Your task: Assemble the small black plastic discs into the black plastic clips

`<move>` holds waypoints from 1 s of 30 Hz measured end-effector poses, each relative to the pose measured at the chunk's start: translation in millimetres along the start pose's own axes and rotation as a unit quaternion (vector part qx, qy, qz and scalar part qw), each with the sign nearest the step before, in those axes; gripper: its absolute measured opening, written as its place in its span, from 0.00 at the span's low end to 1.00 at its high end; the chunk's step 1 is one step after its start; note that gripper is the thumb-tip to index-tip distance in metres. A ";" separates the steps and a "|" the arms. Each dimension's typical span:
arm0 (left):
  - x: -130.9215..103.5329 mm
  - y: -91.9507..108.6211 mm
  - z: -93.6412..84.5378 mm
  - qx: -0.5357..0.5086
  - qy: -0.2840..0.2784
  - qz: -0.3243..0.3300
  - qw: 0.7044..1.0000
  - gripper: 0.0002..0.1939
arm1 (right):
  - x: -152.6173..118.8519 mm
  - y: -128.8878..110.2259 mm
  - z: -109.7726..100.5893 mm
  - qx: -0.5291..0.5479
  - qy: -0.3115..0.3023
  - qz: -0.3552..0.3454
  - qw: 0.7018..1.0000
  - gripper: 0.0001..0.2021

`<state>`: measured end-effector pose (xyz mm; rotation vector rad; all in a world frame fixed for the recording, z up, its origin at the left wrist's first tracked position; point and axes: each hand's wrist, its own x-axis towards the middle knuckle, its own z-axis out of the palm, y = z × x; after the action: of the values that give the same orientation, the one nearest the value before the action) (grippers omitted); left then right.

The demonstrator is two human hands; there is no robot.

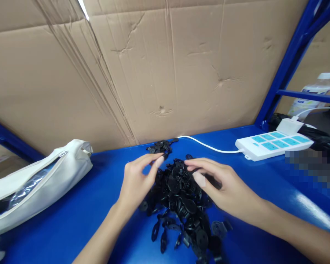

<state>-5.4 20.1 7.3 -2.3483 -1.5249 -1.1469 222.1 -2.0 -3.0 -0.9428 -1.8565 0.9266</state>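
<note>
A large heap of small black plastic parts (178, 179), with round discs and narrow tabs, lies on the blue table. At the heap's upper left, my left hand (140, 176) pinches one small black plastic part (165, 156) between thumb and fingertips. My right hand (220, 179) is at the heap's right edge, its fingertips over the parts, thumb and fingers a little apart; I see nothing held in it. Behind the left fingertips sits a smaller group of black parts (158, 147). Pale coverings show on both thumbs.
A white power strip (275, 145) with a plugged-in adapter (289, 126) stands on the right; its white cable (209, 146) runs behind the heap. On the left lies an open white pouch (68, 172). Cardboard (159, 73) walls the back, beside blue frame posts (286, 66).
</note>
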 end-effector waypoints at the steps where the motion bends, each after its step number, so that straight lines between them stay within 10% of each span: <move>1: -2.7 12.6 -1.7 -0.031 0.029 0.058 0.997 0.06 | -0.4 -0.5 1.5 0.052 -0.019 0.024 0.998 0.18; 6: -16.3 48.9 -0.5 -0.122 0.044 0.214 0.968 0.13 | -3.7 -6.0 6.8 0.238 -0.094 0.055 0.965 0.18; 30: -20.4 49.3 -0.3 -0.164 0.008 0.218 0.962 0.11 | 0.5 -11.1 -3.1 0.285 -0.141 0.114 0.941 0.13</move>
<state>30.8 -19.1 8.7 -2.6810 -0.7847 -1.3691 221.9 -5.8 7.9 -0.6896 -1.5700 1.7045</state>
